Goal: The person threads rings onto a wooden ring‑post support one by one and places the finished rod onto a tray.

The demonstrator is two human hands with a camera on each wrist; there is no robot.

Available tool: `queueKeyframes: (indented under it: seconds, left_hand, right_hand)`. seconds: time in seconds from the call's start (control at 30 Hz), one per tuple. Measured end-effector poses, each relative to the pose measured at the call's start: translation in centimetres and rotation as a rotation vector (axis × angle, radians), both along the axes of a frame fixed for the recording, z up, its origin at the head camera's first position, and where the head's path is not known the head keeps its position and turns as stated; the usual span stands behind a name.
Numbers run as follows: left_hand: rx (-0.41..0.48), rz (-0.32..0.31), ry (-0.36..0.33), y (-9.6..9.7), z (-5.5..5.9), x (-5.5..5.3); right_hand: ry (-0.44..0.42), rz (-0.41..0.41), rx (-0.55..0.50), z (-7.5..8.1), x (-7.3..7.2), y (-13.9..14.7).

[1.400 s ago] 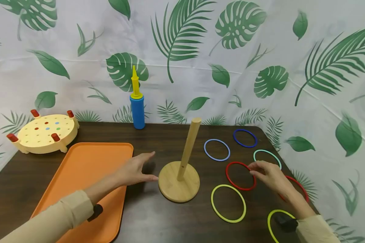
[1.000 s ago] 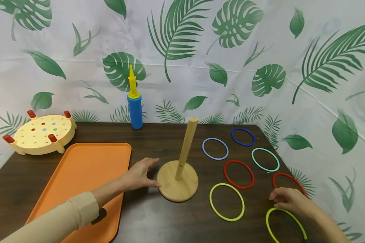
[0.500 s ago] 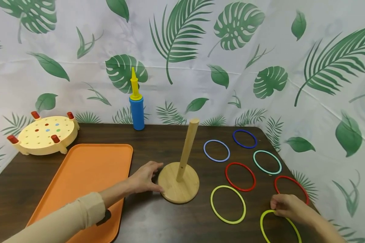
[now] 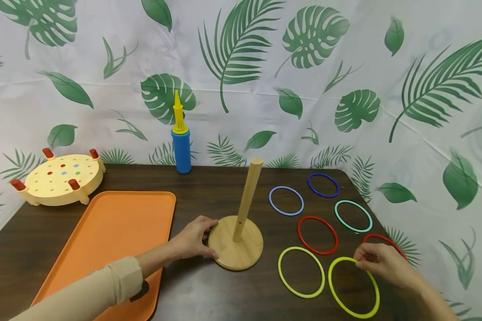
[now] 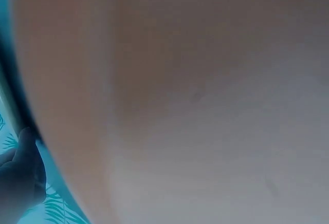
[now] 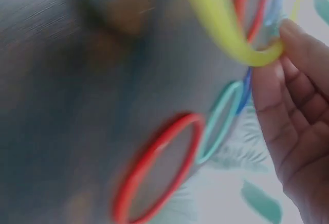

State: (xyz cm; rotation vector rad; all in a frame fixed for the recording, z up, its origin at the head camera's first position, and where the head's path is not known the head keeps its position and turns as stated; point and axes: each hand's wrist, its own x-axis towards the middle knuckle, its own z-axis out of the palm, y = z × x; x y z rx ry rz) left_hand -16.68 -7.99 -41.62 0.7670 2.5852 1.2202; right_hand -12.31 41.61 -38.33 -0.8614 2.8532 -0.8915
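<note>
My left hand point(image 4: 193, 237) holds the left edge of the round base of a wooden peg stand point(image 4: 225, 243), its thumb at the near side. The stand's post rises from the base with nothing around it. To the right, my right hand point(image 4: 385, 263) pinches a bright yellow ring point(image 4: 359, 315) by its far edge. The right wrist view shows this yellow ring point(image 6: 221, 34) between thumb and fingers, apart from the table. A paler yellow ring point(image 4: 305, 295) lies between it and the stand. Bare skin fills most of the left wrist view.
Beyond lie a red ring point(image 4: 325, 253), a light blue ring point(image 4: 286, 214), a dark blue ring point(image 4: 323, 196), a mint ring point(image 4: 357, 231) and a partly hidden second red ring point(image 4: 385, 239). An orange tray point(image 4: 132, 223), pegged cream board point(image 4: 60, 178) and blue-yellow pump point(image 4: 182, 151) stand leftward.
My right hand has gone from near the middle red ring to the bright yellow one, gripped it and moved it leftward. My left hand has closed in on the stand's base.
</note>
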Motion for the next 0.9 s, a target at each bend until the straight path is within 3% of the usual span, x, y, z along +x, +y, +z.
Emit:
queueKeyframes:
  seconds: [0.17,0.4,0.63,0.73,0.9]
  left_hand:
    - [0.015,0.017,0.005,0.1,-0.3,0.2]
    - [0.011,0.014,0.009,0.1,-0.3,0.3]
    - [0.001,0.034,-0.008,0.3,-0.4,0.4]
    - [0.004,0.039,-0.012,0.3,-0.5,0.3]
    - [0.007,0.041,-0.018,0.3,-0.4,0.3]
  right_hand:
    - [0.056,-0.139,-0.079,2.2,-1.3,-2.8]
    - [0.157,-0.185,-0.290,5.9,-3.9,-7.3]
    - [0.100,-0.356,-0.443,9.9,-5.4,-12.4]
    - [0.076,-0.361,-0.555,11.2,-5.9,-14.3]
    - [0.077,-0.300,-0.727,12.7,-6.7,-17.2]
